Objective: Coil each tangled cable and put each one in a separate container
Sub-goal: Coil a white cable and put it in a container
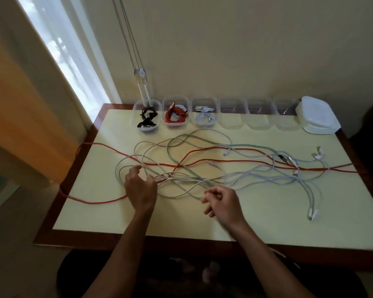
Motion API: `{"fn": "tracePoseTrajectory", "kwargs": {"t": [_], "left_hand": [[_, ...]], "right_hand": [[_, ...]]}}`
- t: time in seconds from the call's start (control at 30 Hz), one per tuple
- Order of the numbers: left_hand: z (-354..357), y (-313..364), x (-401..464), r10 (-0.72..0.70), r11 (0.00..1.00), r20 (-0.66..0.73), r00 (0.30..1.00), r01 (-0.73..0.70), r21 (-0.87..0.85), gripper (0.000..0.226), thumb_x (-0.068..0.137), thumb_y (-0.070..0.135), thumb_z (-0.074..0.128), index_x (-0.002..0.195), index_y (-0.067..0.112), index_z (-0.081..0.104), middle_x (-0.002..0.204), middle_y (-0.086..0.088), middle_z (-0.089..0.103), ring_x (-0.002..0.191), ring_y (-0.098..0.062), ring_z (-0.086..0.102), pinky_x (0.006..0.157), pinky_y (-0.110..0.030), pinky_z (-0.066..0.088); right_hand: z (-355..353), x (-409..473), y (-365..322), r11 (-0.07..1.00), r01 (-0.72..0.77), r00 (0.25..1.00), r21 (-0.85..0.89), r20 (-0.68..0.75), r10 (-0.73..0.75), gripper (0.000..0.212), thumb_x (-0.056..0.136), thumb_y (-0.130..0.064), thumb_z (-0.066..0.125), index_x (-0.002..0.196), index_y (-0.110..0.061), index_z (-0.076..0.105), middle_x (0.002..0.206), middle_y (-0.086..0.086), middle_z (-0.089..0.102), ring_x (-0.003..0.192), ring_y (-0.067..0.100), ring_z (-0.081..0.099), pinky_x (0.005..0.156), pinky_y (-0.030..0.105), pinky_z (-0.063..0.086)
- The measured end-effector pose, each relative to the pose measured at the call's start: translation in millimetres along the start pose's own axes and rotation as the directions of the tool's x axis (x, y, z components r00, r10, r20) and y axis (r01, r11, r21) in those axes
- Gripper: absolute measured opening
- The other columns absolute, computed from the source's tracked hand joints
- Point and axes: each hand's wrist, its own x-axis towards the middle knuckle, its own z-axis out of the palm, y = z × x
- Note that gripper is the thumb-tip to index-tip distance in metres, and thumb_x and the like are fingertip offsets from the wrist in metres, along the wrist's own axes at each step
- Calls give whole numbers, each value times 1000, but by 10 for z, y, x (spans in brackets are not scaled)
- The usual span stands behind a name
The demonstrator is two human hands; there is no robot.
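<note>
No legible text, label, brand, number or sign on any surface in the head view. Row of clear plastic containers (233,116) along the far edge of the table: walls unmarked as far as visible. Stack of white square plastic lids (317,117) at the far right corner: plain. Connector plugs on the tangled cables are too small and blurred to show any marking.
</note>
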Motion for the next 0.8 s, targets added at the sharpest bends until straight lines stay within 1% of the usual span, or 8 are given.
{"fn": "tracePoseTrajectory", "kwargs": {"t": [0.1,0.2,0.3,0.4,0.47,0.57,0.67,0.8], "left_hand": [[-52,22,20,-130,985,126,983,143,-99,46,83,10,70,126,5,57,107,-15,71,101,-29,66,84,-29,45],[-64,-6,6,-101,988,171,980,119,-99,40,83,10,69,122,5,65,102,-15,73,98,-28,68,89,-32,48],[-149,67,-38,-72,945,239,968,143,-294,22,86,4,63,107,6,71,90,-9,71,85,-24,67,75,-29,49],[-289,261,-142,-213,552,515,830,537,-638,14,90,0,56,95,7,67,75,-4,62,63,-15,58,57,-23,47],[-370,281,-249,-216,370,672,708,696,-615,15,93,3,51,98,7,64,68,-1,58,50,-8,50,45,-15,40],[-421,102,-416,-137,373,810,571,787,-491,19,92,6,47,104,7,62,60,3,44,43,-4,37,35,-12,27],[-442,-153,-555,-110,415,863,493,812,-411,26,86,8,46,109,3,58,54,4,31,39,-6,28,32,-15,21],[-457,-393,-669,-264,604,750,606,711,-362,26,92,9,42,105,-2,62,50,5,26,39,-9,25,40,-21,23]], "right_hand": [[101,-110,103,998,-24,997,-52,68,28,10,94,-8,56,94,-7,66,77,8,72,48,16,63,45,26,47],[138,-195,144,991,-36,988,-127,143,54,10,94,-10,57,99,-9,66,81,6,72,52,15,65,48,26,49],[143,-274,111,992,-35,984,-118,171,55,12,96,-15,57,98,-8,66,83,7,72,56,16,67,52,28,53],[184,-305,39,993,-120,979,18,170,115,27,100,-30,54,92,-7,65,90,13,73,69,21,70,68,41,58],[220,-284,-28,945,-257,955,201,203,217,36,100,-43,50,98,-8,61,98,16,71,83,25,71,73,42,58],[232,-188,-160,758,-416,908,502,267,322,42,98,-49,48,109,-10,53,110,19,66,96,31,68,77,41,57],[174,-103,-225,649,-419,902,635,210,376,35,104,-31,45,125,-4,49,111,23,64,95,33,66,82,44,54],[-13,-157,-240,396,-346,900,851,181,397,23,100,-5,33,111,-2,53,82,21,71,73,31,70,70,42,55]]}}
